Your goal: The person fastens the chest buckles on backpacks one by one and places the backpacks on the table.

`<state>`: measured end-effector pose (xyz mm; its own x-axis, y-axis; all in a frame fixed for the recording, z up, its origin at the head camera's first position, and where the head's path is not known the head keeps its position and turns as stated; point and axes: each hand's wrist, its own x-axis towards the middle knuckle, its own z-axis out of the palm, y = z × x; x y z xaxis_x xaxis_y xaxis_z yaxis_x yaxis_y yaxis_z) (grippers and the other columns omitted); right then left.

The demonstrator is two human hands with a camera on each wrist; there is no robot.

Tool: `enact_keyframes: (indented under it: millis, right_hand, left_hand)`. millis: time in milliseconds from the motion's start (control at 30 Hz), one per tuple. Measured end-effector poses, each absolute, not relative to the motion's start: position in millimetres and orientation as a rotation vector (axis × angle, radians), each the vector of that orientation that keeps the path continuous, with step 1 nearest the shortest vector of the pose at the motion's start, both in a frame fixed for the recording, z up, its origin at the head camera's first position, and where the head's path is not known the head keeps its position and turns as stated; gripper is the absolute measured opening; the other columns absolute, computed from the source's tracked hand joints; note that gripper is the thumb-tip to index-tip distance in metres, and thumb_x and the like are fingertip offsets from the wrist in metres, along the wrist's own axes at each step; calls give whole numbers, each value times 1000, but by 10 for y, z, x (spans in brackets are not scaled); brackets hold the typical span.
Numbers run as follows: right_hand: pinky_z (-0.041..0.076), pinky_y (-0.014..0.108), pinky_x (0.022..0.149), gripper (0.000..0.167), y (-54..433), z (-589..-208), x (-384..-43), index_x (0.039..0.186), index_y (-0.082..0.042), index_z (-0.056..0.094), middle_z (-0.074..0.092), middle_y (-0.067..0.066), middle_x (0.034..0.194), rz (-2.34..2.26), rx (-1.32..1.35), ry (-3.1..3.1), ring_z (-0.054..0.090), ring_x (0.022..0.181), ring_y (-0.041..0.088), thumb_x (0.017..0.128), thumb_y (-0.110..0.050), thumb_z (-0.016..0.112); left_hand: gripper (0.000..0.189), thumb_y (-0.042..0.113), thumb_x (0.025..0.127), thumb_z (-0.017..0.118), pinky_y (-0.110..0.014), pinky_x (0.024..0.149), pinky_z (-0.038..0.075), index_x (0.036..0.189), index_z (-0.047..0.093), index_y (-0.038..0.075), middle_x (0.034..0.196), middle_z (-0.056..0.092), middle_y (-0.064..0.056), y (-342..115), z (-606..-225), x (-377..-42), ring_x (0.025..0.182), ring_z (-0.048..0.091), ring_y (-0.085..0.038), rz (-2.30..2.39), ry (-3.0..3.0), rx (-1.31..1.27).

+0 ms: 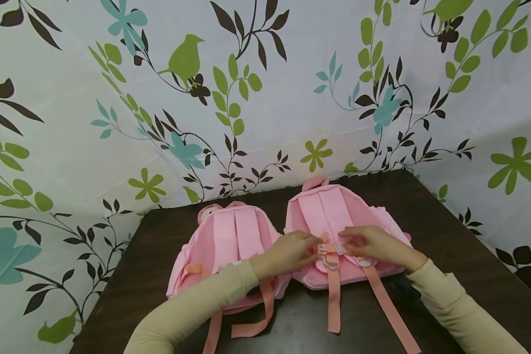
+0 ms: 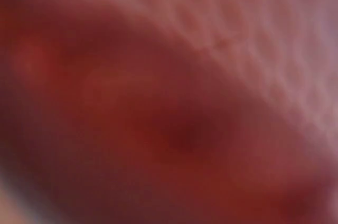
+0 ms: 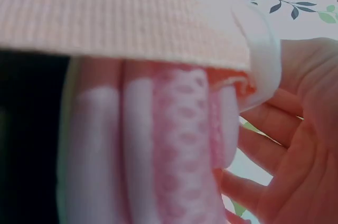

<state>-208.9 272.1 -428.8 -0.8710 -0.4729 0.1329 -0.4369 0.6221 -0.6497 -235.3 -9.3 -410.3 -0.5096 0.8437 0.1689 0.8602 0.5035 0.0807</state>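
Two pink backpacks lie back side up on a dark table. On the right backpack (image 1: 320,206), a chest strap with a pale buckle (image 1: 332,249) crosses the two shoulder straps. My left hand (image 1: 292,250) pinches the buckle's left end between fingertips and thumb. At its right end, my right hand (image 1: 371,241) hovers close, fingers loosely bent. The right wrist view shows those fingers spread beside an orange webbing strap (image 3: 132,12) and a white plastic ring (image 3: 264,49). The left wrist view is a blur of pink mesh (image 2: 274,28) and reddish fabric.
The left backpack (image 1: 236,231) lies under my left forearm, against the right one. Loose orange straps (image 1: 334,300) trail toward the table's (image 1: 124,275) front edge. A white cloth (image 1: 270,108) with leaves and birds hangs behind. A dark object (image 1: 404,287) lies near my right wrist.
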Motion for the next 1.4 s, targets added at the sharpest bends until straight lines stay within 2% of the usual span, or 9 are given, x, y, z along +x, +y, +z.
enact_keyframes:
  millis: [167,267,600,967,1167,1267,1400]
  right_hand:
    - [56,39,89,40,2698,-4272,-2108,125,-5,69,69,9,121,-1066,-767,2775,60,101,22,88,-15,79]
    - [55,46,91,39,2671,-4253,-2112,125,-5,69,69,9,121,-1073,-780,2774,61,102,24,88,-14,79]
    - [53,48,93,32,2637,-4244,-2107,118,-5,73,67,18,126,-1052,-822,2769,59,120,40,89,-17,78]
    - [54,48,91,32,2631,-4318,-2097,116,-5,73,69,18,122,-1030,-846,2829,64,113,36,87,-16,80]
    - [54,49,90,31,2609,-4376,-2059,116,-5,73,70,16,120,-1005,-879,2901,66,111,34,86,-14,80]
    - [55,48,89,30,2593,-4393,-2038,114,-7,74,71,13,118,-988,-877,2934,67,106,28,86,-15,80]
    - [58,40,85,27,2581,-4406,-2026,113,-10,74,72,2,108,-958,-878,2960,64,91,14,87,-15,80]
  left_hand:
    - [34,33,97,70,-24,88,53,125,70,15,113,71,2,-91,-4125,-2352,103,65,-12,-233,-2617,-1481]
    - [36,33,97,69,-24,88,53,127,69,15,112,71,2,-113,-4120,-2352,103,65,-12,-240,-2627,-1465]
    - [41,32,99,66,-25,86,54,137,64,14,115,70,0,-147,-4120,-2346,103,64,-11,-300,-2672,-1462]
    - [43,32,100,64,-26,87,55,139,62,13,120,70,-3,-143,-4127,-2336,106,65,-12,-330,-2669,-1469]
    - [43,31,100,64,-25,88,54,140,61,13,117,70,-2,-144,-4116,-2334,106,64,-12,-369,-2669,-1455]
    - [43,30,100,65,-24,90,53,139,61,12,119,69,-2,-145,-4108,-2334,106,63,-11,-397,-2654,-1454]
    - [42,27,101,64,-24,89,53,139,61,11,121,70,-3,-146,-4094,-2342,102,64,-9,-421,-2617,-1467]
